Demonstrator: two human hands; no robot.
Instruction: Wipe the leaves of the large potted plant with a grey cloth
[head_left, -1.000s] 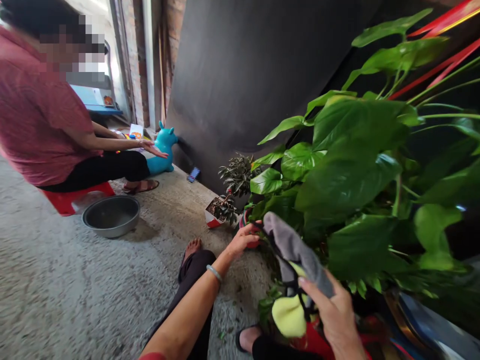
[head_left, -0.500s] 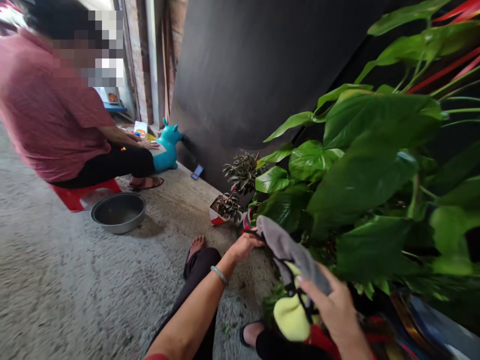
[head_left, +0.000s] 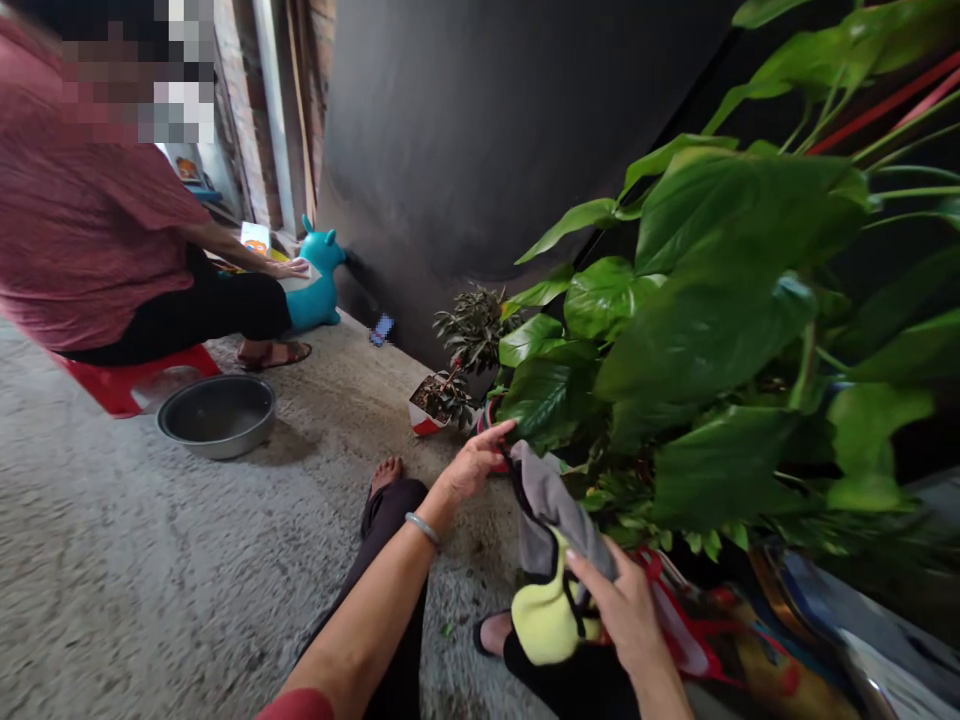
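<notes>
A two-sided cloth [head_left: 559, 490], grey on one face and yellow on the other with black edging, is stretched between my hands above my legs. My right hand [head_left: 619, 595] grips its lower part, with the thumb on top and the yellow end hanging down folded. At the upper corner, my left hand [head_left: 472, 468] holds the black edging while its index finger points out toward a dark green leaf [head_left: 551, 395]. The fingertip is very near that leaf; I cannot tell whether they touch. Broad leaves [head_left: 712, 270] of the large plant rise just beyond the cloth.
A small potted plant [head_left: 442, 400] stands ahead of my left hand. Further left are a grey basin [head_left: 217, 445], a person on a red stool [head_left: 112, 385], a turquoise animal toy [head_left: 315, 285] and a phone [head_left: 381, 330]. Bags and boxes [head_left: 817, 610] lie at lower right.
My left index finger has stretched out toward the leaf. The cloth now hangs lower, with more of its yellow side showing. The whole view has shifted slightly.
</notes>
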